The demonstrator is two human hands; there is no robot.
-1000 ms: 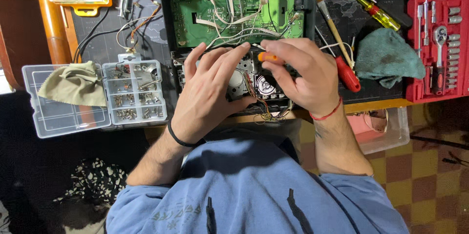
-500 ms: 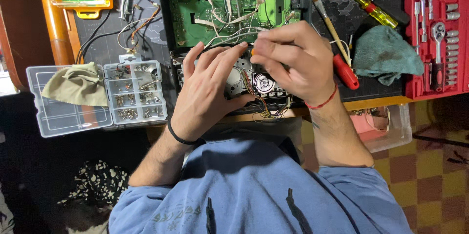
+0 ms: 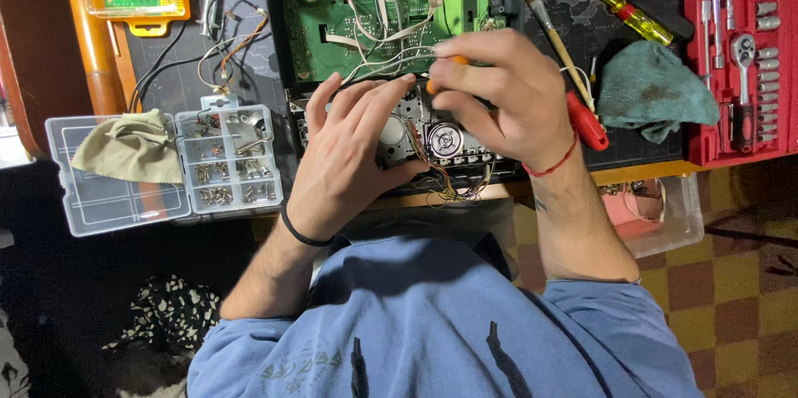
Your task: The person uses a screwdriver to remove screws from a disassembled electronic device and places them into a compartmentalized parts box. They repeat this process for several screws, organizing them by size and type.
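Raised slightly: right hand (image 3: 507, 98), fingers pinched on orange screwdriver (image 3: 445, 74), tip hidden. Left hand (image 3: 349, 148), fingers spread, flat on mechanism (image 3: 445, 142).

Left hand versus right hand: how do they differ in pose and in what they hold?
The left hand lies flat, fingers spread, on the metal mechanism; the right hand is curled, pinching an orange-handled tool. Left wears a black wristband, right a red one. Both are bare.
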